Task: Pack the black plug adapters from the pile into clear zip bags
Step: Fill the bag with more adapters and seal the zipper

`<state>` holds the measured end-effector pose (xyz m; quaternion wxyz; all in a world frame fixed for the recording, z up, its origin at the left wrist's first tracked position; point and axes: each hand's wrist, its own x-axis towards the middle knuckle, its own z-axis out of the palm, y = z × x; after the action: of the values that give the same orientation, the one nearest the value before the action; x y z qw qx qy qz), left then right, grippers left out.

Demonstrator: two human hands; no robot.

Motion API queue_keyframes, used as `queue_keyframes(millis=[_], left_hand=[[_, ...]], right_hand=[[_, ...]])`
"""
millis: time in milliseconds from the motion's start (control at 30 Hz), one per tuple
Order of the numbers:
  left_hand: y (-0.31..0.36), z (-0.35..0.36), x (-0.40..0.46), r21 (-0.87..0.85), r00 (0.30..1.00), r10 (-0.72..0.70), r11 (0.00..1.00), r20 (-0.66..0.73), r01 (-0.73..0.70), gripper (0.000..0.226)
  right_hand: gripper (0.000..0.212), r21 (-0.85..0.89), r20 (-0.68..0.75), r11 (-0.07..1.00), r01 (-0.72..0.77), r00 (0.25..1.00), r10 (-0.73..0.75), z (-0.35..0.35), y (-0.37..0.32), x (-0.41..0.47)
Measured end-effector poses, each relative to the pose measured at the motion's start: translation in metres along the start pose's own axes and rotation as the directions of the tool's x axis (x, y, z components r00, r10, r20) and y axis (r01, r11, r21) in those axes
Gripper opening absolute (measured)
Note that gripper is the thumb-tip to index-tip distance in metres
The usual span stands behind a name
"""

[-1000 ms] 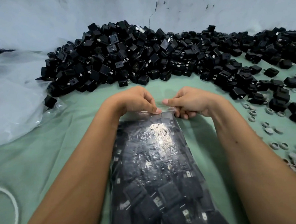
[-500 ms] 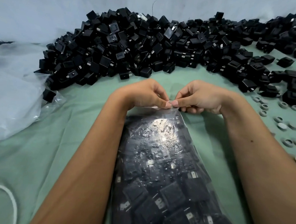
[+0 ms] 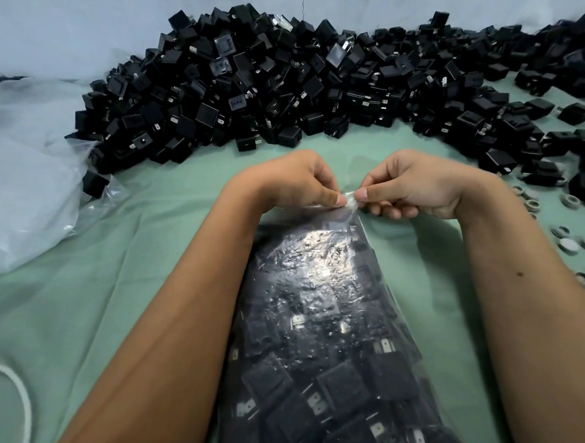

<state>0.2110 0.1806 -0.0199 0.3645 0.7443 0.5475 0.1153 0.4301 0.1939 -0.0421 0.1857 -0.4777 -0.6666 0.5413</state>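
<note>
A clear zip bag [image 3: 326,324] stuffed with black plug adapters lies lengthwise on the green cloth between my forearms. Its far end narrows to a crumpled top edge. My left hand [image 3: 296,181] pinches that edge with thumb and fingertips. My right hand [image 3: 411,187] pinches the same edge from the other side, thumbs almost touching. Behind the hands a big pile of black plug adapters [image 3: 274,85] stretches across the back of the cloth.
A heap of clear plastic bags [image 3: 22,180] lies at the left. Small grey rings [image 3: 567,246] are scattered on the green cloth [image 3: 111,296] at the right. A white cord [image 3: 11,382] curves at the lower left. A pale wall stands behind the pile.
Both hands stay pinched on the bag's top edge, which is now gathered tighter between the thumbs. The view has shifted slightly.
</note>
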Motion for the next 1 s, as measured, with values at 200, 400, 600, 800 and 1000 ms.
queue_keyframes(millis=[200, 400, 600, 800, 1000], left_hand=[[-0.0026, 0.0055, 0.0059, -0.058, 0.999, 0.052, 0.997, 0.008, -0.051, 0.015], [-0.0021, 0.0075, 0.0103, 0.017, 0.991, 0.116, 0.993, 0.068, -0.117, 0.019], [-0.0043, 0.0073, 0.0098, -0.051, 0.991, 0.120, 0.992, 0.054, -0.117, 0.016], [-0.0049, 0.0064, 0.0099, -0.032, 0.993, 0.105, 0.994, 0.059, -0.103, 0.015], [-0.0027, 0.0065, 0.0091, 0.043, 0.987, 0.144, 0.988, 0.068, -0.147, 0.022]], right_hand=[[0.017, -0.037, -0.006, 0.997, 0.070, 0.998, -0.070, 0.0016, 0.0002, 0.0019], [0.040, -0.009, 0.064, 0.998, 0.064, 0.996, -0.063, 0.0025, -0.0015, 0.0000], [0.051, -0.039, 0.047, 0.993, 0.113, 0.993, -0.111, 0.0031, 0.0007, 0.0009], [0.027, -0.065, 0.051, 0.990, 0.127, 0.991, -0.124, 0.0042, 0.0013, 0.0016], [0.023, -0.064, 0.050, 0.992, 0.105, 0.994, -0.102, 0.0038, 0.0016, 0.0024]])
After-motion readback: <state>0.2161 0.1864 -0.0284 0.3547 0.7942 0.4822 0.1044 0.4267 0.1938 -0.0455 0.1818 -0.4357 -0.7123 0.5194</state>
